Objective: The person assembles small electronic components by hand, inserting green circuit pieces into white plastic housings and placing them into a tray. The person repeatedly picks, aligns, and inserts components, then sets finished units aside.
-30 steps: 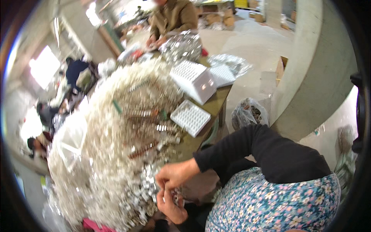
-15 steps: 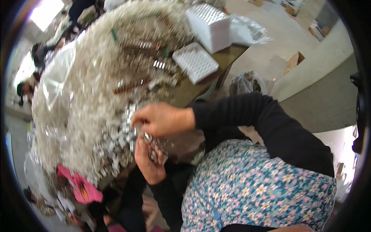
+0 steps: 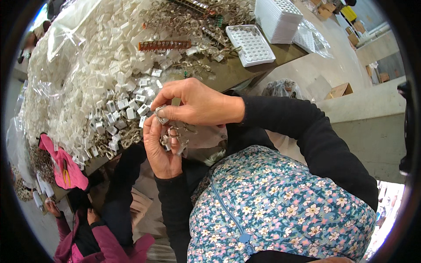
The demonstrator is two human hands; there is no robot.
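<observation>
My two hands meet at the near edge of the heaped table. Closed on a bunch of metal key rings point(image 3: 176, 136) with short chains, my left hand point(image 3: 158, 149) has its thumb and fingertips turned up. My right hand point(image 3: 199, 104) comes over from the right and pinches a small whitish piece point(image 3: 161, 114) at the left fingertips. The fingers partly cover that piece, so its exact kind is unclear. Just beyond lie loose small white blocks point(image 3: 130, 113), and more key rings with chains point(image 3: 130, 136) sit beside them.
A large heap of clear plastic pieces point(image 3: 94, 74) covers the table's left. Farther back are an orange strip point(image 3: 164, 45), a white pitted tray point(image 3: 252, 46) and stacked trays point(image 3: 278, 24). A pink cloth with pliers point(image 3: 66, 174) hangs near a co-worker's purple sleeve point(image 3: 112, 245).
The view has shifted, so the trays appear farther right and more of the co-worker shows at lower left. My hands stay together; my right fingers now press close against my left fingertips.
</observation>
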